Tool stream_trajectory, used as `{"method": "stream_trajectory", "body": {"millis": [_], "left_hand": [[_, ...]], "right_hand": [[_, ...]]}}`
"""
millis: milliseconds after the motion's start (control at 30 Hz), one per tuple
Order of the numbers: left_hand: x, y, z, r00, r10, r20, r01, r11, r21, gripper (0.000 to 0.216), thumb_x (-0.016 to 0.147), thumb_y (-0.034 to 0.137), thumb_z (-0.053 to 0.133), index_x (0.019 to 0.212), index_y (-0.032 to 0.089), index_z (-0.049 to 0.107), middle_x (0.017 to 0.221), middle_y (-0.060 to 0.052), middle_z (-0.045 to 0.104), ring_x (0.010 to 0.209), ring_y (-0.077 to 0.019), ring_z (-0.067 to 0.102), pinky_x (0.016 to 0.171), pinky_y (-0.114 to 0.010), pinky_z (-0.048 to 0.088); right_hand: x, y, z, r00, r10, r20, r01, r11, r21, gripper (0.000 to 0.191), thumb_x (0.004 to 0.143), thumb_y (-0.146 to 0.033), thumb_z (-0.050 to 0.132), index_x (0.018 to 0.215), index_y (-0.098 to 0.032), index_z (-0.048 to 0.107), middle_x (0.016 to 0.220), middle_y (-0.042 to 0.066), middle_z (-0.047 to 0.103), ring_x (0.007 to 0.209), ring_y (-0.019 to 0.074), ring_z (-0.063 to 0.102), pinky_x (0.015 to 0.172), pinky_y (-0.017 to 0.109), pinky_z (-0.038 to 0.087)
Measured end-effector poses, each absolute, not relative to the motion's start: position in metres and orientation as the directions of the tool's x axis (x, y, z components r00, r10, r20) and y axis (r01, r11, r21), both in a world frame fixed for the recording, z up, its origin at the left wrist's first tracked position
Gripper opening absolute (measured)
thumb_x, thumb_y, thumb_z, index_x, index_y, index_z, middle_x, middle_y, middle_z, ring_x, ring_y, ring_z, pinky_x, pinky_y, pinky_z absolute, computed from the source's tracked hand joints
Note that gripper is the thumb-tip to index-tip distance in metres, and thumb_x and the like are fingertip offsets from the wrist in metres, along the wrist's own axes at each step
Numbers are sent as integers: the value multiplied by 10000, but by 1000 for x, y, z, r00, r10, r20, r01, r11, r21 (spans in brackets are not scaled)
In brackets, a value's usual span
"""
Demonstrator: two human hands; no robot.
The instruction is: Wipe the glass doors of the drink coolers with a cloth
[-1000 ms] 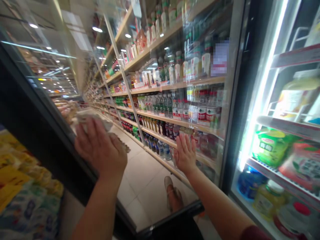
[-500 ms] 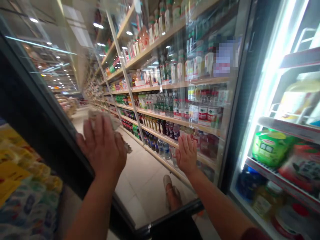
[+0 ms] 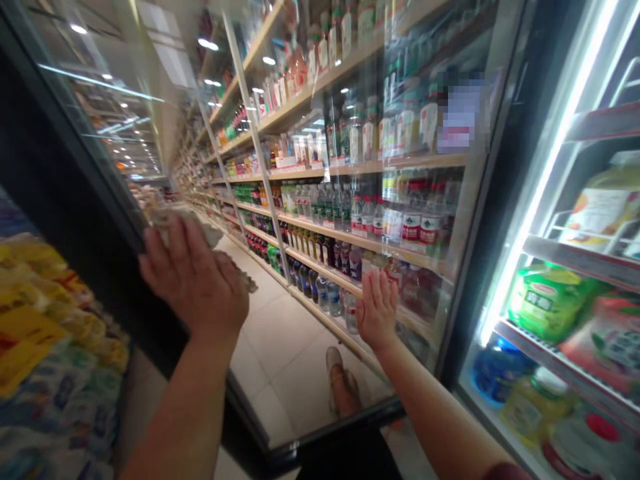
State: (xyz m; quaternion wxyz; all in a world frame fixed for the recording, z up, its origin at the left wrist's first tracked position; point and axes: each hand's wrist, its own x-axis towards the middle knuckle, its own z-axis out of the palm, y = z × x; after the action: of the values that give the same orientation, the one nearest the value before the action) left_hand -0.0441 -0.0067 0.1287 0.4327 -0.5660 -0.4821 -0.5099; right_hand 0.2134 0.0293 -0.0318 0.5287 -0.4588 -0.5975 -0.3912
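Note:
My left hand presses a crumpled, light greyish cloth against the glass door, close to its black frame on the left. Parts of the cloth stick out past the fingertips and beside the thumb; the rest is hidden under the palm. Lower on the same pane, to the right, my right hand lies flat with fingers stretched and nothing in it. The door stands open at an angle, its black bottom frame crossing in front of my legs.
To the right is a lit fridge interior with shelf edges, a green package and bottles. Yellow packages are stacked at the left. Shelves of bottles and a foot show in the glass.
My left hand and the cloth have slid slightly left and up along the glass. The right hand stays in place on the pane. The view has shifted a little.

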Motion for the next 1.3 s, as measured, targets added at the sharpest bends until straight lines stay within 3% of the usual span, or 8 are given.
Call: {"method": "stream_trajectory", "body": {"millis": [100, 333, 433, 567, 700, 833, 1100, 1300], "left_hand": [[-9, -7, 105, 81, 111, 991, 979, -197, -57, 669, 979, 237, 483, 1596, 163, 238, 1634, -124, 299, 1557, -303, 136, 1255, -554, 127], [34, -2, 9, 632, 99, 768, 726, -421, -544, 530, 968, 136, 444, 1489, 224, 475, 1519, -14, 501, 1541, -167, 209, 1282, -375, 74], [11, -1, 65, 525, 105, 844, 824, -311, -474, 559, 988, 215, 484, 1538, 240, 391, 1548, -28, 463, 1540, -190, 219, 1280, -406, 57], [-23, -6, 134, 193, 117, 974, 969, -177, -171, 655, 999, 285, 482, 1596, 185, 231, 1631, -109, 312, 1549, -293, 172, 1257, -553, 108], [-36, -13, 104, -2, 92, 996, 993, -120, 13, 666, 988, 253, 456, 1598, 145, 212, 1634, -169, 281, 1539, -348, 180, 1223, -629, 187], [-42, -13, 67, 77, 85, 993, 992, -105, -67, 712, 951, 258, 505, 1596, 140, 227, 1611, -195, 323, 1535, -361, 192, 1210, -632, 233], [-9, -4, 142, 78, 93, 993, 975, -215, -57, 693, 971, 252, 477, 1599, 140, 205, 1645, -142, 269, 1553, -331, 130, 1239, -607, 145], [63, 4, 47, 534, 113, 838, 806, -368, -464, 596, 946, 150, 450, 1538, 187, 394, 1608, -28, 371, 1558, -215, 141, 1290, -403, 81]], "right_hand": [[213, 31, -35, -24, 138, 990, 965, 263, -13, 682, 1001, -212, 414, 1620, -138, 138, 1578, 165, 429, 1552, 255, 203, 1253, 496, 188], [217, 30, -39, -36, 160, 987, 964, 266, -8, 686, 1007, -215, 414, 1622, -144, 119, 1601, 175, 387, 1547, 274, 218, 1238, 511, 210], [217, 30, -42, -56, 174, 983, 961, 275, 6, 696, 1007, -216, 413, 1624, -149, 97, 1608, 168, 377, 1546, 272, 223, 1244, 503, 196], [216, 31, -45, -41, 170, 985, 966, 258, -4, 686, 1014, -233, 400, 1625, -155, 98, 1585, 171, 416, 1526, 276, 279, 1238, 507, 207], [216, 32, -48, -32, 147, 989, 967, 257, -7, 682, 1012, -232, 405, 1622, -139, 116, 1557, 172, 457, 1535, 269, 253, 1241, 499, 201], [217, 33, -51, -43, 139, 989, 964, 267, 5, 682, 1008, -229, 405, 1622, -141, 123, 1559, 169, 455, 1532, 274, 261, 1239, 503, 210], [215, 34, -54, -33, 135, 990, 965, 262, -4, 691, 1003, -232, 415, 1624, -158, 120, 1564, 175, 447, 1506, 290, 324, 1216, 517, 264], [218, 34, -58, -25, 144, 989, 968, 251, -12, 695, 998, -224, 421, 1622, -148, 124, 1576, 182, 426, 1515, 289, 304, 1217, 523, 260]]}}
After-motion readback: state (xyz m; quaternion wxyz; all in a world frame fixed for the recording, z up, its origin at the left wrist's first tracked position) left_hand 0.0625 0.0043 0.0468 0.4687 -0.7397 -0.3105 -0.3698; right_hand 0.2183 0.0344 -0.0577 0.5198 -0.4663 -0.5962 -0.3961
